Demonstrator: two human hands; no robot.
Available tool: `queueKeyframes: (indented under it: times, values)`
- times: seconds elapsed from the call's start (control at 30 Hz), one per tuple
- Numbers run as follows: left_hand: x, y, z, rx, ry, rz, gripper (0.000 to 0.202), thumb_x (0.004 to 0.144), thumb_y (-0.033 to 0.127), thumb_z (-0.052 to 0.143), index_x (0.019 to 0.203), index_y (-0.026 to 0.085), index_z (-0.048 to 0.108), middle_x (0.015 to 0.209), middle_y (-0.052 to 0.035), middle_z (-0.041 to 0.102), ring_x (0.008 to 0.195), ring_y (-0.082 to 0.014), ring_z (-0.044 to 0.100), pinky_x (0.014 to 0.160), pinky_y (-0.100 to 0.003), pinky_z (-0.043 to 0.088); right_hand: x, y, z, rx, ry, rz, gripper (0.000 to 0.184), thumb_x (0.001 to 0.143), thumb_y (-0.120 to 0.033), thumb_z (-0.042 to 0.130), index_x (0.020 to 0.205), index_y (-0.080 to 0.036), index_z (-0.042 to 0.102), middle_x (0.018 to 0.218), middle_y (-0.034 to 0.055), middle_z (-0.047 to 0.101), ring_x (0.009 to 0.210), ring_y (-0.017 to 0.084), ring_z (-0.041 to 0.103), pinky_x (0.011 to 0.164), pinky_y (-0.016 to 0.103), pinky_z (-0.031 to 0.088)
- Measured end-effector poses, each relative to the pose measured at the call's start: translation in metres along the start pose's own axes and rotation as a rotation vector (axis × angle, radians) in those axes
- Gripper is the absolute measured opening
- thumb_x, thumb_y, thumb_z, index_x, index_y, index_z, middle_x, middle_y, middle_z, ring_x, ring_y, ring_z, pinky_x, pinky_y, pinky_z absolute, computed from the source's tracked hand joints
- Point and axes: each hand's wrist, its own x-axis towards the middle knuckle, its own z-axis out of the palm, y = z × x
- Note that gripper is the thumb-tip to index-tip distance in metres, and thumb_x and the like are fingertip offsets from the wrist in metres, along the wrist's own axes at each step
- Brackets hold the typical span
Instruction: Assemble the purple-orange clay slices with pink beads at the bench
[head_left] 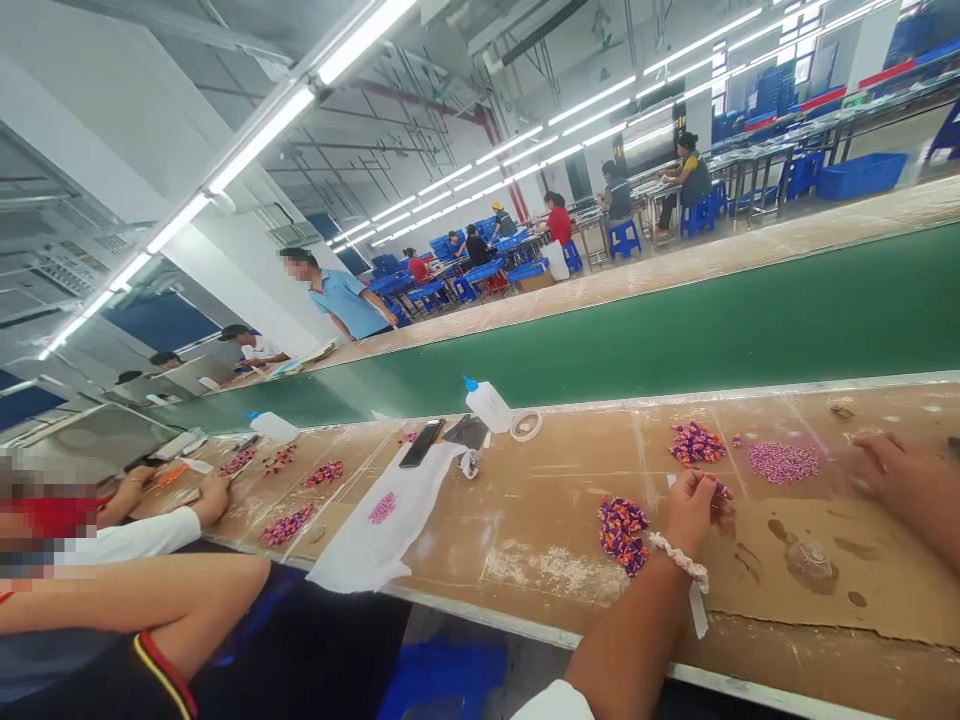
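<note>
Your left hand (694, 500), right of centre in the frame, has thumb and fingers closed on a small purple piece (723, 491), above the upper left part of a flat brown cardboard sheet (757, 600). Your right hand (892, 470) is at the right edge, fingers stretched over the brown tabletop (562, 470); you can't be seen clearly enough there to tell whether it grips anything.

The work looks partway through. One mound of orange-and-purple small pieces (697, 444) lies just above your left hand, and a second orange-and-purple heap (624, 530) lies to its left. A spread of tiny pink bead-like bits (784, 462) sits between your hands, toward the upper right, so plenty of loose material seems left. Which mound is finished and which is waiting, you cannot tell from here; the pieces are too small. A shiny, clear round puddle (811, 560), perhaps glue, lies on the cardboard at lower right, apart from both hands.
</note>
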Motion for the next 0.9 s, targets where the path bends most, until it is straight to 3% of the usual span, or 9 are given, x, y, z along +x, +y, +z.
queueKeyframes:
  times: [0.2,0.43,0.73,0.9]
  values:
    - [-0.007,0.002,0.003,0.015,-0.031,0.004,0.049,0.063,0.057,0.073,0.072,0.016,0.048,0.065,-0.0001,0.061,0.048,-0.0041,0.047,0.046,-0.018,0.035,0.0,0.005,0.002,-0.05,-0.024,0.06,0.03,0.089,-0.022,0.042,0.102,-0.015,0.069,0.098,0.0156,0.064,0.078,0.023,0.058,0.064,0.032,0.044]
    - [-0.016,0.009,0.007,0.029,-0.081,0.007,0.05,0.064,0.06,0.071,0.072,0.016,0.048,0.065,-0.0003,0.062,0.049,-0.0049,0.047,0.047,-0.018,0.035,-0.001,0.009,-0.001,-0.06,-0.03,0.079,0.028,0.09,-0.022,0.046,0.102,-0.013,0.069,0.098,0.0139,0.06,0.085,0.02,0.059,0.065,0.027,0.043]
    - [-0.015,0.014,0.006,0.062,-0.043,0.038,0.055,0.062,0.065,0.071,0.073,0.016,0.048,0.065,-0.0007,0.061,0.049,-0.0053,0.048,0.048,-0.02,0.036,0.001,0.016,0.003,-0.006,0.021,0.086,0.03,0.089,-0.029,0.043,0.095,-0.013,0.069,0.095,0.0129,0.059,0.071,0.02,0.056,0.056,0.031,0.038]
    - [-0.013,0.015,0.006,0.067,-0.031,0.044,0.055,0.061,0.065,0.071,0.072,0.016,0.048,0.065,-0.0003,0.06,0.048,-0.0051,0.047,0.048,-0.019,0.036,0.002,0.012,0.0,0.063,0.04,0.086,0.025,0.086,-0.029,0.044,0.088,-0.019,0.066,0.094,0.0124,0.058,0.071,0.023,0.057,0.055,0.033,0.038]
